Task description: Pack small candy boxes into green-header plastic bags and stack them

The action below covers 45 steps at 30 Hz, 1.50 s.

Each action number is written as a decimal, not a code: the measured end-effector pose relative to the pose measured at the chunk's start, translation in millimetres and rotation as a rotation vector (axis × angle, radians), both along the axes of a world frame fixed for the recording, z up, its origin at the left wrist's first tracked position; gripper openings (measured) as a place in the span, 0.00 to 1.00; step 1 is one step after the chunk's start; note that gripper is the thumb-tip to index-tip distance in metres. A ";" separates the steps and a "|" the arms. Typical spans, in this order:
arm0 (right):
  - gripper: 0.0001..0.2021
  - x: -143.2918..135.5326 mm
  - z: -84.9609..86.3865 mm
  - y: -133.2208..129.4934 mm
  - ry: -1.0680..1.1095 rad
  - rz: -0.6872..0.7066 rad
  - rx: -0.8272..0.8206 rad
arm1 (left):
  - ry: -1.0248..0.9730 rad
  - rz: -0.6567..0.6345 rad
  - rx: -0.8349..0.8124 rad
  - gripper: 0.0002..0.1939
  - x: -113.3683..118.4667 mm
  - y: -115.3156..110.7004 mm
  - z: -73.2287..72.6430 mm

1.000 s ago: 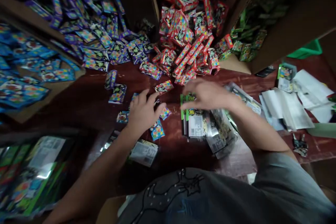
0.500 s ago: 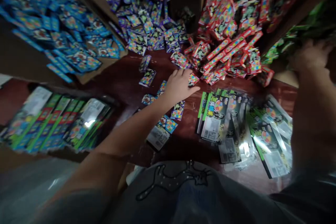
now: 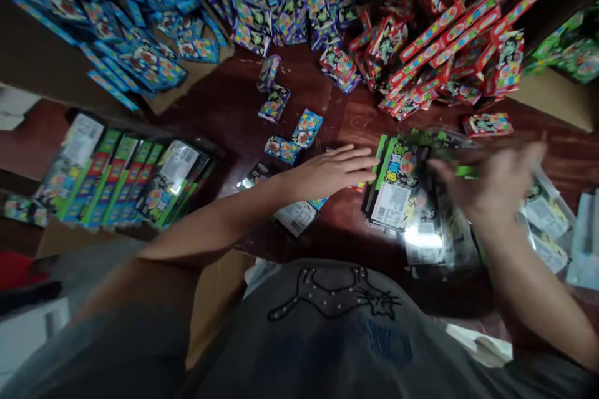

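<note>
Holding left hand [image 3: 327,175] flat beside printed packs [image 3: 394,201], centre right. Cannot tell grip of right hand [image 3: 493,184]. Likely light, slippery: pinch edges.

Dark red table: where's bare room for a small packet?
One bare patch lies between the pair of small blue packets and the heaped red packets; another, between the two small purple packets and the brown cardboard flap. Crowded: the right, where overlapping green-and-black printed packs lie around the blurred right hand.

Gap between blue packets [image 3: 307,128] and red pile [image 3: 458,34]
</note>
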State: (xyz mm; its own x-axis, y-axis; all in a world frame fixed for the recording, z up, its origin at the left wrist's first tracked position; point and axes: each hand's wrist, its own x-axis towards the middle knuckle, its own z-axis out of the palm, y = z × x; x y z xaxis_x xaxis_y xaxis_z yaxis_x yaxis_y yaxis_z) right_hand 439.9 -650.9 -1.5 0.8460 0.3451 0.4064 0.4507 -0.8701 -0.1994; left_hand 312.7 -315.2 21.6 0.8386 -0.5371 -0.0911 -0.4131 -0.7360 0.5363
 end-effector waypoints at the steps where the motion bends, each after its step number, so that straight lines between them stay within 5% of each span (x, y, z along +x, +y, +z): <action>1: 0.36 -24.3 0.2 20.5 0.134 0.137 -0.060 | -0.021 0.036 0.018 0.34 -9.9 5.1 3.0; 6: 0.37 -75.3 12.7 66.0 0.467 0.556 -0.241 | -0.013 0.066 0.108 0.36 -87.5 55.0 19.1; 10: 0.55 -55.3 25.4 75.4 0.414 0.643 -0.221 | 0.124 0.110 0.195 0.43 -154.7 81.6 9.9; 14: 0.65 -26.9 12.1 121.0 0.394 0.877 -0.273 | 0.123 0.231 0.245 0.40 -190.3 75.9 -3.3; 20: 0.62 -33.6 -18.9 185.3 0.447 1.095 -0.340 | 0.069 0.386 0.216 0.36 -210.0 60.6 -4.3; 24: 0.55 -44.9 -16.4 184.7 0.453 1.142 -0.321 | 0.033 0.341 0.185 0.38 -201.1 60.0 -8.0; 28: 0.58 -47.0 -10.5 184.9 0.484 1.217 -0.387 | -0.003 0.342 0.193 0.42 -197.2 62.1 -15.0; 34: 0.45 -66.3 -12.2 202.9 0.472 1.245 -0.371 | 0.026 0.668 0.244 0.50 -230.8 47.7 -22.3; 39: 0.39 -99.1 -23.1 198.6 0.410 1.075 -0.166 | -0.020 0.958 0.254 0.50 -248.6 26.6 -28.4; 45: 0.38 -123.7 -20.8 192.4 0.478 1.182 -0.122 | -0.082 0.936 0.177 0.50 -251.6 30.8 -37.7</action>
